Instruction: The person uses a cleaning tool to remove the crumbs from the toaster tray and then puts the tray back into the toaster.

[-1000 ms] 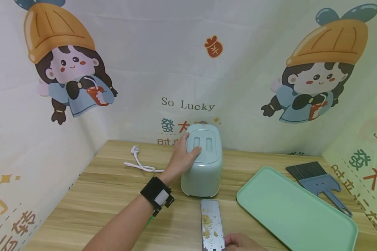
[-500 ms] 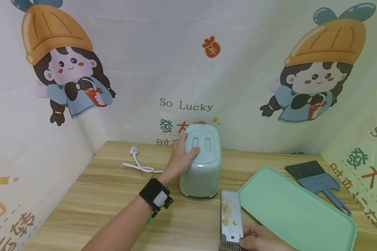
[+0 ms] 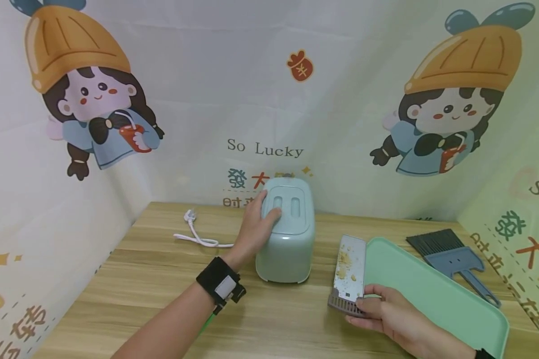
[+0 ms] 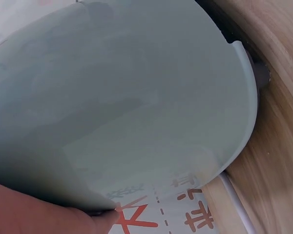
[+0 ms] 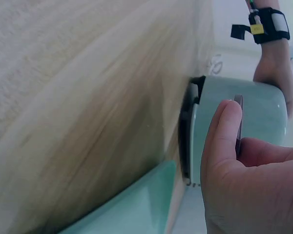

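A mint-green toaster (image 3: 285, 257) with two slots in its top stands at the middle of the wooden table. My left hand (image 3: 257, 224) holds it at the upper left, thumb on the top and fingers along the side; the left wrist view shows the toaster's side (image 4: 127, 97) close up. My right hand (image 3: 393, 311) pinches the slatted brown end of a metal crumb tray (image 3: 351, 269) strewn with yellowish crumbs. The crumb tray is raised at the left edge of a green serving tray (image 3: 440, 299). In the right wrist view, the crumb tray shows edge-on between thumb and fingers.
A blue-grey brush (image 3: 455, 262) with dark bristles lies at the right, beyond the green tray. The toaster's white cord and plug (image 3: 197, 234) lie behind my left forearm. A printed cloth (image 3: 197, 99) hangs round the back and sides of the table.
My right hand has carried the crumb tray from in front of the toaster to the right and away from me, to the green tray's edge. My left hand stays on the toaster.
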Available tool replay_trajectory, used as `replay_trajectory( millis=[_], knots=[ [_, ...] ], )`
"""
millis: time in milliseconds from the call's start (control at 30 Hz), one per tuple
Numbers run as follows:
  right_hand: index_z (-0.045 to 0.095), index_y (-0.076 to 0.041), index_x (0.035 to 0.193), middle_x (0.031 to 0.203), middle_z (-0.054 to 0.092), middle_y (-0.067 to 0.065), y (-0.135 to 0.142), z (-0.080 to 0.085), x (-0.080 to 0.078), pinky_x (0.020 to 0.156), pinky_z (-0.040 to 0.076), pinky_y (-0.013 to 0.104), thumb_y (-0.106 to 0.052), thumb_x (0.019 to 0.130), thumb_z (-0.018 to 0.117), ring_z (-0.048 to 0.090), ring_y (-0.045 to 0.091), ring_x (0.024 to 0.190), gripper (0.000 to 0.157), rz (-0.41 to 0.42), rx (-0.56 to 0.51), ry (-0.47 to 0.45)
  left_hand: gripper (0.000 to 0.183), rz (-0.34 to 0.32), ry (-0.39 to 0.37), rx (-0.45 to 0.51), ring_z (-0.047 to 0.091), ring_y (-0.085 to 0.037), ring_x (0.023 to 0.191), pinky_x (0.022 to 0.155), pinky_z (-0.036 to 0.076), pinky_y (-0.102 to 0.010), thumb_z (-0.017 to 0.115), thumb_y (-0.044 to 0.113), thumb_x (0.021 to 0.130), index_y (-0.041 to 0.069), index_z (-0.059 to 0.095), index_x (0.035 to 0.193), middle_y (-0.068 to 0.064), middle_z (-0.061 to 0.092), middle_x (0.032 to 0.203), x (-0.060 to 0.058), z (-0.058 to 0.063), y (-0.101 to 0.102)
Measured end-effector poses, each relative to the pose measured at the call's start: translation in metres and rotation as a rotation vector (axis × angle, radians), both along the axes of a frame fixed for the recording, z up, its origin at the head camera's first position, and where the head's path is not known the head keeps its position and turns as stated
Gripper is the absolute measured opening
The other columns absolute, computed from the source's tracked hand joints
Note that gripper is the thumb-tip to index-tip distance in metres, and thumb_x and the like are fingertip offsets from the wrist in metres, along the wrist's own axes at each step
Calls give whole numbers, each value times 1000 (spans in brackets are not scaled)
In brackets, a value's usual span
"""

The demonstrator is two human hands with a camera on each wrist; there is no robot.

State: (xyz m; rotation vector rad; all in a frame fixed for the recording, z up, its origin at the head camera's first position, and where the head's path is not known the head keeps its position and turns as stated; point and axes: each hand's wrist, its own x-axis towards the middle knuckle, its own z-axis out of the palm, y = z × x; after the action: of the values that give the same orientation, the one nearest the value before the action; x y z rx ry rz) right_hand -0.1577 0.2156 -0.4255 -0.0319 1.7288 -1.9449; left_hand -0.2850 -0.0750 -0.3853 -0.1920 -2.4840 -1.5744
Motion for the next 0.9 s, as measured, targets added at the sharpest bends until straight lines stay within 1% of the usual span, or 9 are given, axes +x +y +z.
replay_trajectory(
  millis=[167, 300, 433, 500, 567, 633, 700, 767, 900],
  knots=[
    [25, 13, 126, 114, 53, 23, 3, 9, -7, 94, 48, 40, -8, 97, 51, 59, 31, 105, 44, -9, -5, 34, 64, -65, 1, 12, 23, -22, 136, 111, 23, -50, 48, 39, 98, 15, 21, 150, -7, 23, 153, 4, 0, -9],
    [23, 13, 127, 117, 51, 24, 3, 14, -11, 95, 47, 39, -9, 98, 50, 58, 30, 107, 45, -16, -10, 37, 57, -24, 38, 22, 29, -23, 133, 109, 27, -50, 47, 40, 98, 14, 29, 146, -7, 32, 147, 13, -3, -24],
    [23, 13, 129, 120, 49, 26, 0, 17, -14, 95, 47, 39, -9, 98, 50, 57, 29, 108, 46, -15, -24, 47, 35, 67, 166, 24, 46, -21, 112, 97, 42, -41, 53, 28, 96, 8, 48, 124, -8, 50, 122, 32, -11, -41],
    [23, 14, 129, 120, 49, 27, -1, 19, -14, 95, 47, 39, -9, 98, 50, 57, 29, 108, 46, -15, -29, 61, 20, 76, 212, 12, 50, -18, 98, 86, 47, -35, 54, 22, 95, 9, 52, 110, -6, 53, 107, 44, -16, -48],
    [24, 14, 129, 120, 50, 27, -2, 21, -14, 95, 47, 39, -9, 99, 50, 57, 30, 108, 46, -15, -33, 70, 10, 64, 213, -5, 51, -16, 86, 75, 47, -32, 55, 19, 95, 11, 54, 101, -3, 54, 95, 58, -22, -54],
    [24, 13, 129, 120, 50, 27, -2, 23, -14, 94, 47, 39, -9, 99, 50, 58, 30, 107, 46, -14, -38, 76, 5, 27, 190, -11, 53, -16, 76, 66, 47, -29, 56, 16, 96, 12, 55, 94, -2, 56, 86, 71, -28, -55],
    [24, 13, 129, 120, 50, 27, -3, 24, -13, 94, 47, 39, -8, 98, 51, 58, 30, 107, 46, -16, -45, 77, 6, -39, 128, 1, 54, -17, 70, 60, 48, -27, 56, 14, 96, 11, 56, 91, -2, 56, 79, 85, -34, -53],
    [24, 13, 129, 121, 50, 28, -4, 24, -12, 95, 47, 39, -8, 98, 51, 58, 30, 107, 47, -18, -51, 75, 7, -121, 42, 25, 56, -18, 66, 57, 50, -27, 56, 13, 96, 9, 58, 90, -2, 58, 75, 97, -40, -46],
    [23, 13, 130, 122, 49, 28, -7, 24, -10, 95, 47, 39, -9, 98, 51, 57, 31, 109, 48, -27, -54, 69, 15, -304, -184, 103, 60, -20, 69, 60, 55, -33, 55, 20, 98, 6, 60, 96, -5, 62, 78, 115, -51, -20]
  ],
)
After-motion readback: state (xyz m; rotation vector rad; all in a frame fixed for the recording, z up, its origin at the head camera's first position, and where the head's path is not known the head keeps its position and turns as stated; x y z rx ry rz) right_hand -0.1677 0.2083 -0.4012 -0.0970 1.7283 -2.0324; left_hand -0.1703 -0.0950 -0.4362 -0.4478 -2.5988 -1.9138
